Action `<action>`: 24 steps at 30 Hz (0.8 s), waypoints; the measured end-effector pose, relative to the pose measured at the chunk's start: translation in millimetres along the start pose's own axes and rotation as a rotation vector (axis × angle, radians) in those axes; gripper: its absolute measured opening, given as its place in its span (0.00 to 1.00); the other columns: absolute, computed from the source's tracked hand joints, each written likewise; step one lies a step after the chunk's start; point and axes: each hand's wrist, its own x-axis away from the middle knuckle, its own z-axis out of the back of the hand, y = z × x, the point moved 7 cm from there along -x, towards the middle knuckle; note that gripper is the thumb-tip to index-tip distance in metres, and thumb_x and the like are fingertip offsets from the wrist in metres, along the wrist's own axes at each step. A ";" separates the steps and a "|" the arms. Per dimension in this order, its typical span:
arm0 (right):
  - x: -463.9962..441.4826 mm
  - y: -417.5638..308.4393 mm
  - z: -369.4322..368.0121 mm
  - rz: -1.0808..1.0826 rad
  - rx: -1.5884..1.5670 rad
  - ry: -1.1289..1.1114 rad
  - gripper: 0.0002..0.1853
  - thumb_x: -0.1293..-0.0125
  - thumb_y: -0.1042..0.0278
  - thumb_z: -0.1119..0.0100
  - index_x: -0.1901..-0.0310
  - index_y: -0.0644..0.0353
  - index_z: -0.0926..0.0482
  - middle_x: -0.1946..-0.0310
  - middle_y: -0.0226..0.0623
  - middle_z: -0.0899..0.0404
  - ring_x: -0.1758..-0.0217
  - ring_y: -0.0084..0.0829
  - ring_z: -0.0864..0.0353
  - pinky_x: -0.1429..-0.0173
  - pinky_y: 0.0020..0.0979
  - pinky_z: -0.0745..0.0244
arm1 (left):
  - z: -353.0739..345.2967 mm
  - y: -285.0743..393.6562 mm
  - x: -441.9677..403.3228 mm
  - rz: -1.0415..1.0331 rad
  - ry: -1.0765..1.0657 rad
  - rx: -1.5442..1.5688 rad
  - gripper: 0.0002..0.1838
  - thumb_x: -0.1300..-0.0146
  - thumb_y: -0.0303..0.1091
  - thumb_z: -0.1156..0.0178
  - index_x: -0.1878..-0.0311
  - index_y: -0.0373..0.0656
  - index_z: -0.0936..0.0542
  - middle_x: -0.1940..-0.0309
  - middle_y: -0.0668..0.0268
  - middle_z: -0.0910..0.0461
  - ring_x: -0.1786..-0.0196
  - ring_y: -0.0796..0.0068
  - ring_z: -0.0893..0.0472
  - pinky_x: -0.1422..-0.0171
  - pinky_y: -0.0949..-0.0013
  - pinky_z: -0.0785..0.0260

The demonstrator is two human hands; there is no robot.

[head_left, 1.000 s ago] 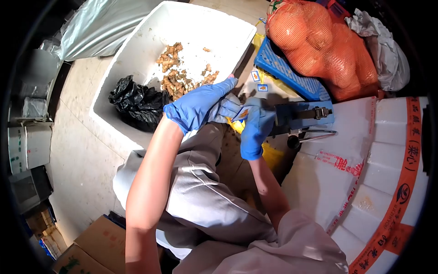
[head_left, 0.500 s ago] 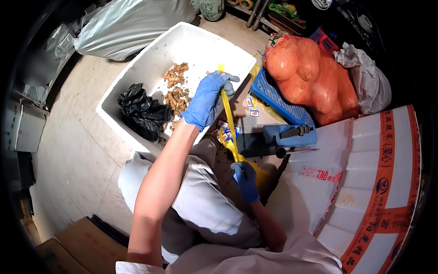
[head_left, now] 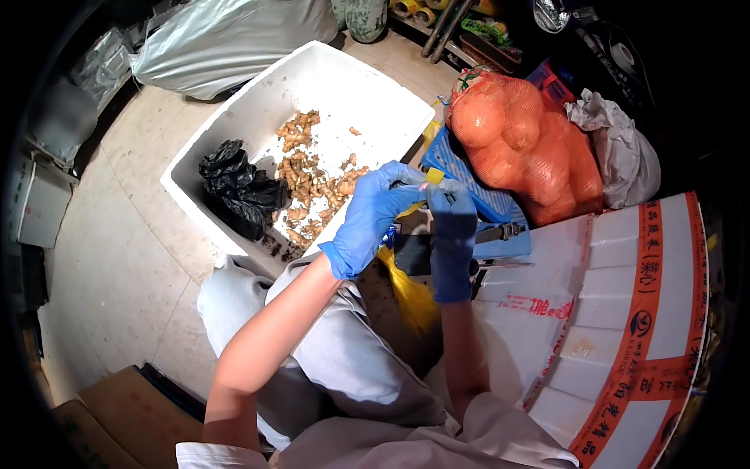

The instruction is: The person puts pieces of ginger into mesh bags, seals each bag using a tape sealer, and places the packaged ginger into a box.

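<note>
My left hand (head_left: 371,219), in a blue glove, has its fingers closed on a yellow net strip (head_left: 411,209). My right hand (head_left: 453,242), also gloved in blue, meets it fingertip to fingertip and pinches the same strip, whose short end (head_left: 434,176) sticks up between the hands. Below them hangs a bunch of yellow netting (head_left: 412,293); whether it joins the strip is hidden. To the left of my hands, a white foam box (head_left: 226,98) holds ginger pieces (head_left: 312,184) and a crumpled black plastic bag (head_left: 244,195). Small blue-and-white labels (head_left: 390,234) show partly behind my left hand.
Orange mesh sacks of round produce (head_left: 531,148) lean beside a blue crate (head_left: 461,168). A blue strapped device (head_left: 500,241) stands behind my right hand. A white foam carton with red tape (head_left: 601,313) fills the right side. Cardboard (head_left: 133,414) lies at lower left.
My right hand has risen from the lower part of the strip to meet my left. My left hand has come lower and nearer, off the box, so the stretched strip is now gathered between both hands.
</note>
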 end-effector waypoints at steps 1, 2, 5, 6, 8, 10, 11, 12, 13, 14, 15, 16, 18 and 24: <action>-2.1 -6.6 -0.2 0.029 0.083 0.024 0.22 0.49 0.77 0.46 0.50 0.49 0.29 0.57 0.37 0.31 0.50 0.32 0.32 0.47 0.28 0.35 | -0.4 1.1 0.4 -0.008 -0.036 0.034 0.04 0.47 0.28 0.42 0.68 0.40 0.25 0.82 0.75 0.29 0.82 0.91 0.35 0.79 0.85 0.44; -3.9 -12.1 1.0 0.056 0.165 0.049 0.24 0.50 0.79 0.47 0.49 0.46 0.30 0.56 0.37 0.31 0.49 0.32 0.32 0.46 0.29 0.36 | -1.1 1.9 0.7 -0.014 -0.073 0.065 0.05 0.47 0.28 0.42 0.67 0.40 0.25 0.81 0.75 0.29 0.81 0.90 0.34 0.78 0.85 0.43; -18.6 -1.8 6.4 -0.195 -0.545 0.059 0.17 0.47 0.78 0.47 0.54 0.57 0.29 0.58 0.37 0.31 0.53 0.30 0.30 0.48 0.26 0.35 | -2.8 -0.2 -4.6 -0.090 -0.059 0.062 0.05 0.47 0.27 0.42 0.66 0.39 0.25 0.79 0.74 0.28 0.77 0.89 0.32 0.73 0.85 0.40; -20.9 4.0 1.0 -0.319 -0.933 0.054 0.15 0.47 0.78 0.48 0.55 0.59 0.28 0.58 0.38 0.30 0.54 0.29 0.30 0.49 0.25 0.35 | -3.1 0.1 -3.6 -0.091 -0.062 0.061 0.05 0.47 0.27 0.42 0.66 0.39 0.25 0.79 0.74 0.28 0.77 0.89 0.32 0.73 0.85 0.40; -23.6 11.2 -6.7 -0.505 -1.197 0.021 0.10 0.45 0.76 0.50 0.60 0.64 0.28 0.62 0.37 0.29 0.59 0.28 0.29 0.54 0.24 0.34 | -0.7 -0.7 -1.1 -0.068 -0.021 0.064 0.06 0.47 0.27 0.42 0.67 0.38 0.25 0.76 0.73 0.27 0.73 0.87 0.30 0.68 0.84 0.37; -25.4 12.3 -10.4 -0.549 -1.078 -0.047 0.07 0.44 0.75 0.51 0.63 0.67 0.28 0.65 0.37 0.28 0.62 0.26 0.28 0.57 0.24 0.34 | 1.8 -5.2 -2.5 -0.059 -0.030 0.069 0.05 0.47 0.27 0.42 0.67 0.38 0.25 0.76 0.72 0.26 0.73 0.87 0.29 0.67 0.84 0.37; -25.2 15.3 -10.0 -0.569 -1.046 0.009 0.06 0.43 0.75 0.52 0.66 0.67 0.27 0.68 0.36 0.27 0.65 0.26 0.28 0.60 0.25 0.34 | 3.1 -7.4 -3.8 -0.049 -0.037 0.074 0.05 0.47 0.26 0.42 0.67 0.38 0.26 0.75 0.71 0.26 0.72 0.86 0.29 0.67 0.83 0.36; -25.1 18.7 -10.1 -0.588 -1.013 0.067 0.06 0.43 0.74 0.52 0.68 0.68 0.27 0.72 0.35 0.27 0.68 0.25 0.28 0.62 0.26 0.34 | 2.0 -7.3 -4.1 -0.051 -0.046 0.064 0.05 0.47 0.26 0.42 0.67 0.38 0.26 0.75 0.71 0.26 0.72 0.86 0.29 0.67 0.83 0.36; -25.4 21.0 -13.5 -0.588 -1.015 0.081 0.06 0.43 0.74 0.52 0.68 0.68 0.27 0.72 0.35 0.27 0.68 0.25 0.28 0.62 0.26 0.34 | 0.9 -7.6 -3.5 -0.050 -0.037 0.158 0.05 0.47 0.26 0.42 0.67 0.38 0.26 0.75 0.71 0.26 0.72 0.86 0.29 0.67 0.83 0.36; -27.4 22.0 -14.0 -0.529 -0.889 0.086 0.07 0.43 0.74 0.53 0.69 0.68 0.27 0.74 0.36 0.27 0.70 0.27 0.28 0.63 0.26 0.34 | 1.1 -8.6 -3.1 -0.049 -0.028 0.252 0.04 0.47 0.26 0.43 0.68 0.37 0.26 0.74 0.70 0.26 0.72 0.85 0.29 0.67 0.83 0.36; -30.5 19.8 -12.0 -0.470 -0.764 0.088 0.07 0.43 0.74 0.54 0.70 0.68 0.27 0.75 0.37 0.27 0.71 0.29 0.28 0.64 0.26 0.35 | 0.8 -8.6 -3.6 -0.063 -0.054 0.294 0.04 0.47 0.25 0.43 0.68 0.37 0.26 0.74 0.68 0.26 0.72 0.85 0.28 0.66 0.82 0.35; -30.6 16.2 -12.8 -0.470 -0.766 0.097 0.07 0.43 0.74 0.54 0.70 0.68 0.27 0.75 0.37 0.27 0.71 0.29 0.28 0.64 0.26 0.35 | 1.1 -9.6 -2.9 -0.066 -0.059 0.287 0.04 0.47 0.25 0.43 0.68 0.37 0.26 0.74 0.68 0.26 0.72 0.85 0.28 0.66 0.82 0.35; -22.0 14.7 -21.6 -0.715 -0.900 0.154 0.08 0.44 0.74 0.55 0.73 0.68 0.27 0.74 0.43 0.28 0.71 0.34 0.28 0.65 0.29 0.35 | 3.9 -14.2 -0.7 -0.042 -0.012 0.341 0.04 0.46 0.26 0.43 0.69 0.37 0.27 0.74 0.67 0.26 0.72 0.84 0.28 0.65 0.82 0.35; -28.5 4.1 -23.3 -0.591 -0.815 0.310 0.07 0.42 0.74 0.56 0.68 0.67 0.28 0.72 0.39 0.28 0.68 0.28 0.29 0.62 0.27 0.35 | 23.4 1.4 2.9 -0.207 0.177 0.229 0.05 0.45 0.27 0.44 0.67 0.37 0.28 0.74 0.70 0.28 0.73 0.86 0.31 0.67 0.83 0.38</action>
